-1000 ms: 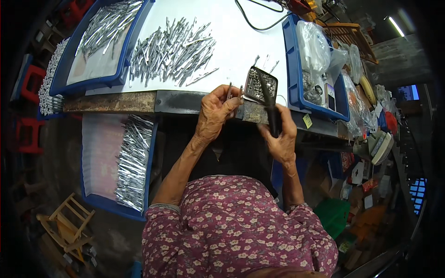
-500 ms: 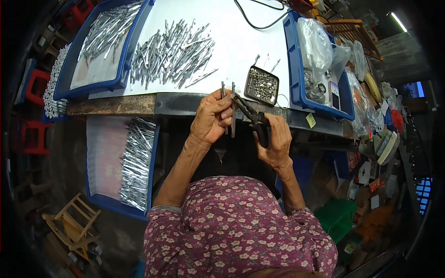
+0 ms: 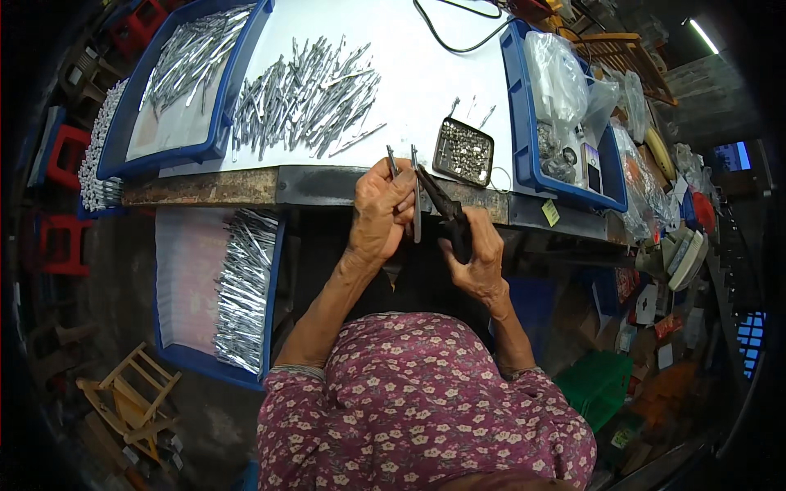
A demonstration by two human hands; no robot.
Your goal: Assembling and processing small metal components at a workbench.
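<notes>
My left hand (image 3: 381,214) grips thin metal strips (image 3: 415,204), held upright just in front of the table edge. My right hand (image 3: 476,255) is closed around black-handled pliers (image 3: 442,209), whose nose points up-left to the top of the strips. A small dark tin of tiny metal parts (image 3: 463,152) rests on the white tabletop (image 3: 426,74) just beyond both hands. A loose heap of metal strips (image 3: 307,94) covers the table further left.
A blue tray of metal strips (image 3: 184,74) sits at the table's left, another blue tray with plastic bags (image 3: 565,106) at the right. Below the table on my left, a blue bin (image 3: 237,303) holds more strips. Small wooden stool (image 3: 123,397) lower left; a black cable (image 3: 458,33) crosses the table's far side.
My right hand has pulled the pliers back from the tin toward me and lowered them. The pliers' nose now meets the strips in my left hand, which has shifted slightly.
</notes>
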